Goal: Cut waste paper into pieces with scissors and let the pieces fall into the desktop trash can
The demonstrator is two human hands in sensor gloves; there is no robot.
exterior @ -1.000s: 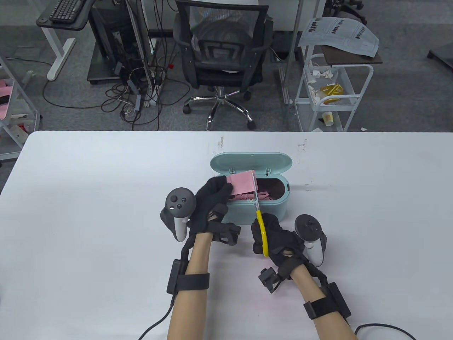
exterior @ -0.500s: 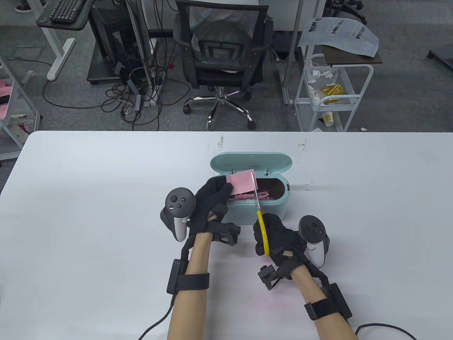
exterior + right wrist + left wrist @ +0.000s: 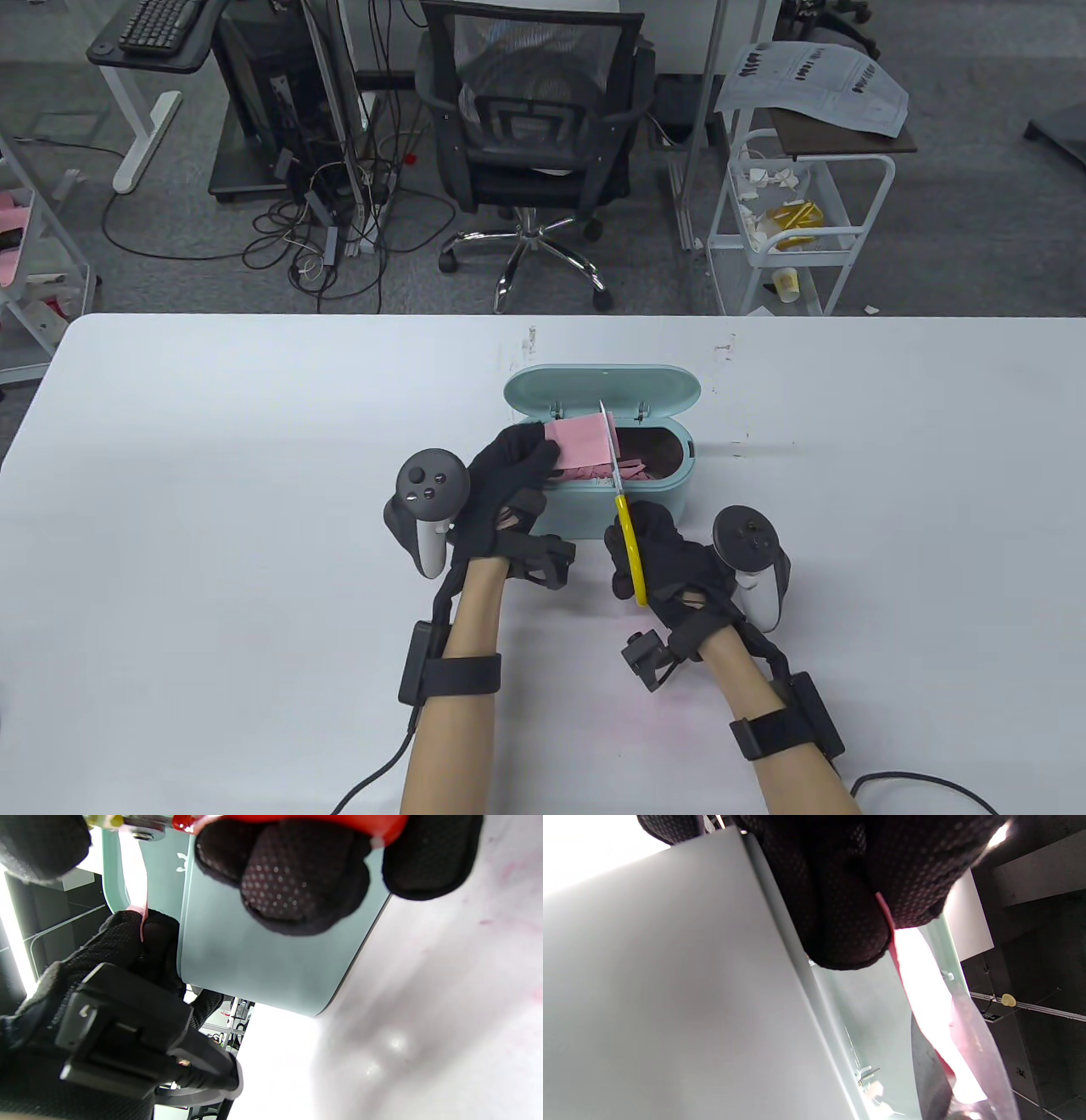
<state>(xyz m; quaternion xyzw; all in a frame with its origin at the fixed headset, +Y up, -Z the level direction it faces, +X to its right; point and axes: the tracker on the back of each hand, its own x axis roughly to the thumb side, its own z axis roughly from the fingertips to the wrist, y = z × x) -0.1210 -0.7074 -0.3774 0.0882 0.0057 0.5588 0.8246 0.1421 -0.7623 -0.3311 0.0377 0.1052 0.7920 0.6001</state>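
A pale green desktop trash can (image 3: 653, 501) stands mid-table with its lid (image 3: 602, 390) tipped back and pink strips (image 3: 632, 469) inside. My left hand (image 3: 509, 475) pinches a pink paper sheet (image 3: 577, 437) over the can's left end; the wrist view shows the pink paper (image 3: 925, 984) caught between gloved fingers (image 3: 840, 921). My right hand (image 3: 657, 560) grips yellow-handled scissors (image 3: 628, 543), whose blades (image 3: 609, 441) lie along the paper's right edge. The right wrist view shows the can wall (image 3: 263, 955) and the scissor handle (image 3: 297, 821) under curled fingers (image 3: 292, 870).
The white table (image 3: 212, 509) spreads wide on both sides of the can. Beyond its far edge stand an office chair (image 3: 534, 127), a white cart (image 3: 797, 221) and cables on the floor. A black cable (image 3: 373, 772) trails from my left wrist.
The scissors have slid forward a little, so the blade tips now reach past the paper's far edge. My right hand has followed slightly toward the can. The left hand holds still.
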